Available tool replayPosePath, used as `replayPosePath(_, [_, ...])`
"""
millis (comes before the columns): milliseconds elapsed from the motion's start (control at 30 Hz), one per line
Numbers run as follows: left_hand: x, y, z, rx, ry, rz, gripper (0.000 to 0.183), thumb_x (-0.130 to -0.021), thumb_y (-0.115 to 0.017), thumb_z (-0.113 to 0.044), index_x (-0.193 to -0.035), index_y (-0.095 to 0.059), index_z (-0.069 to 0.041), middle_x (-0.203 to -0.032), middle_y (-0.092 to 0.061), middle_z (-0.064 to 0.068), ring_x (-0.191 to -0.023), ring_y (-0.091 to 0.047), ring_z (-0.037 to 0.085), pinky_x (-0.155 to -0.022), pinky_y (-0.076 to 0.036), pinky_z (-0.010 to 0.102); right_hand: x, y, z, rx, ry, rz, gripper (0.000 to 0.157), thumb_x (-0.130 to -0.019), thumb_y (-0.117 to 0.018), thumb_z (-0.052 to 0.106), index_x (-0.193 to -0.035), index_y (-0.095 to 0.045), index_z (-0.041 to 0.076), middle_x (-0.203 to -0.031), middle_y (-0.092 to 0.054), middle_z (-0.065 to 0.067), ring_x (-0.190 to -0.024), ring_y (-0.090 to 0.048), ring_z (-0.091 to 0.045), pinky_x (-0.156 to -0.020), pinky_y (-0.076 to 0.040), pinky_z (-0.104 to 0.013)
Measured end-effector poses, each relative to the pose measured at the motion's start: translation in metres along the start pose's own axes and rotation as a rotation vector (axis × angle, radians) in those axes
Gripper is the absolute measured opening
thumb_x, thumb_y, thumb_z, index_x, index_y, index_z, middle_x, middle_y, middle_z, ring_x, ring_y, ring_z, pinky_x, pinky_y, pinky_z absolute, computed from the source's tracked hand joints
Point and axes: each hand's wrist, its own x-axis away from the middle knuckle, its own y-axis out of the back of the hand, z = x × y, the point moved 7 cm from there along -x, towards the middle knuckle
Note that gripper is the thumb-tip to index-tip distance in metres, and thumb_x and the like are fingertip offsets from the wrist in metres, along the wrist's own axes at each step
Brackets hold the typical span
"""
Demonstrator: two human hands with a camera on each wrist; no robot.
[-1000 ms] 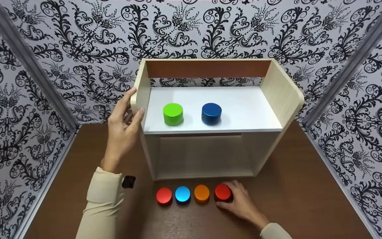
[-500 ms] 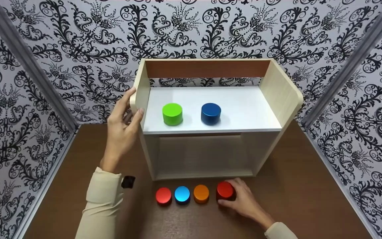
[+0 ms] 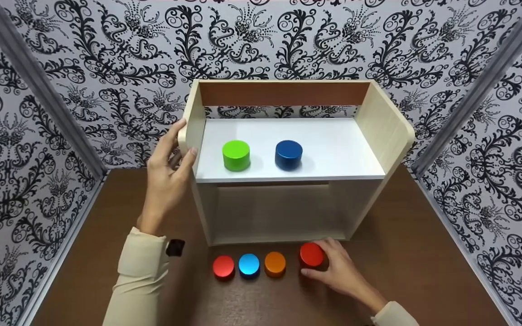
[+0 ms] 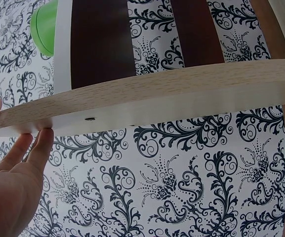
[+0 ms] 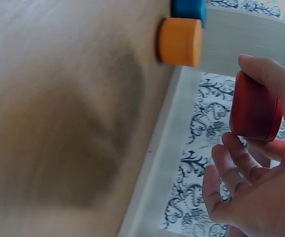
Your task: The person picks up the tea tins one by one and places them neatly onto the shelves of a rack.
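Note:
My right hand point(image 3: 340, 270) pinches a red cylinder point(image 3: 311, 254) between thumb and fingers, at the right end of a row on the table. In the right wrist view the same red cylinder point(image 5: 255, 108) is held up off the tabletop. My left hand point(image 3: 166, 174) grips the front edge of the left side panel point(image 3: 193, 131) of a wooden two-level shelf, thumb inside and fingers outside. A green cylinder point(image 3: 236, 155) and a dark blue cylinder point(image 3: 288, 155) stand on the shelf's white upper board point(image 3: 333, 145).
To the left of my right hand, an orange cylinder point(image 3: 275, 264), a light blue cylinder point(image 3: 249, 266) and another red cylinder point(image 3: 224, 267) line up before the shelf's lower compartment point(image 3: 274, 213). Patterned walls point(image 3: 261, 40) enclose the brown table point(image 3: 424, 271).
My right hand has lifted the red cylinder and moved it slightly right and away from the orange one. The left hand keeps its place on the side panel.

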Motion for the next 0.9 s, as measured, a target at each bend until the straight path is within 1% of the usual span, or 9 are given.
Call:
replayPosePath(133, [0.000, 0.000, 0.000, -0.009, -0.001, -0.001, 0.055, -0.096, -0.062, 0.004, -0.149, -0.051, -0.008, -0.142, -0.051, 0.016, -0.124, -0.056, 0.032, -0.106, -0.053, 0.037, 0.001, 0.007, 0.005, -0.010, -0.017, -0.003, 0.064, -0.075, -0.091, 0.037, -0.127, -0.065, 0.009, -0.119, -0.058, -0.004, -0.108, -0.055, -0.027, -0.095, -0.057, -0.053])
replayPosePath(200, [0.000, 0.000, 0.000, -0.009, 0.000, -0.002, 0.055, -0.096, -0.062, 0.004, -0.148, -0.051, -0.008, -0.140, -0.052, 0.016, -0.123, -0.057, 0.032, -0.106, -0.053, 0.037, 0.001, 0.010, 0.007, -0.013, -0.022, -0.003, 0.064, -0.074, -0.091, 0.037, -0.126, -0.065, 0.009, -0.118, -0.058, -0.002, -0.107, -0.055, -0.026, -0.094, -0.057, -0.052])
replayPosePath(367, [0.000, 0.000, 0.000, 0.001, 0.002, 0.002, 0.054, -0.096, -0.061, 0.005, -0.148, -0.050, -0.007, -0.137, -0.053, 0.018, -0.121, -0.059, 0.033, -0.104, -0.055, 0.037, 0.000, 0.020, 0.018, 0.007, 0.019, -0.031, 0.058, -0.073, -0.092, 0.038, -0.119, -0.068, 0.012, -0.110, -0.056, 0.006, -0.104, -0.053, -0.020, -0.087, -0.056, -0.044])
replayPosePath(500, [0.000, 0.000, 0.000, 0.003, -0.004, 0.007, 0.055, -0.096, -0.061, 0.005, -0.149, -0.050, -0.006, -0.137, -0.053, 0.019, -0.121, -0.059, 0.033, -0.103, -0.056, 0.038, -0.001, 0.029, 0.026, 0.007, 0.039, -0.057, 0.057, -0.073, -0.092, 0.040, -0.118, -0.068, 0.015, -0.108, -0.056, 0.010, -0.102, -0.052, -0.016, -0.084, -0.057, -0.041])
replayPosePath(567, [0.000, 0.000, -0.001, 0.002, -0.004, 0.007, 0.054, -0.096, -0.061, 0.005, -0.149, -0.050, -0.006, -0.137, -0.053, 0.019, -0.121, -0.059, 0.034, -0.103, -0.056, 0.038, -0.001, 0.033, 0.029, 0.003, 0.043, -0.066, 0.056, -0.073, -0.092, 0.040, -0.118, -0.068, 0.016, -0.108, -0.055, 0.011, -0.101, -0.052, -0.015, -0.084, -0.058, -0.041])
replayPosePath(767, [0.000, 0.001, -0.001, -0.004, 0.000, 0.008, 0.054, -0.096, -0.061, 0.005, -0.148, -0.050, -0.006, -0.136, -0.053, 0.020, -0.121, -0.059, 0.035, -0.102, -0.056, 0.039, 0.000, 0.042, 0.039, -0.005, 0.048, -0.082, 0.054, -0.072, -0.093, 0.033, -0.118, -0.069, 0.017, -0.108, -0.056, 0.011, -0.100, -0.052, -0.014, -0.083, -0.059, -0.041])
replayPosePath(900, [0.001, 0.001, -0.002, -0.009, -0.003, 0.008, 0.054, -0.096, -0.061, 0.004, -0.148, -0.050, -0.007, -0.136, -0.053, 0.020, -0.121, -0.059, 0.035, -0.103, -0.056, 0.038, 0.000, 0.050, 0.047, -0.014, 0.044, -0.082, 0.055, -0.073, -0.093, 0.035, -0.119, -0.069, 0.016, -0.108, -0.057, 0.011, -0.100, -0.052, -0.014, -0.083, -0.058, -0.040])
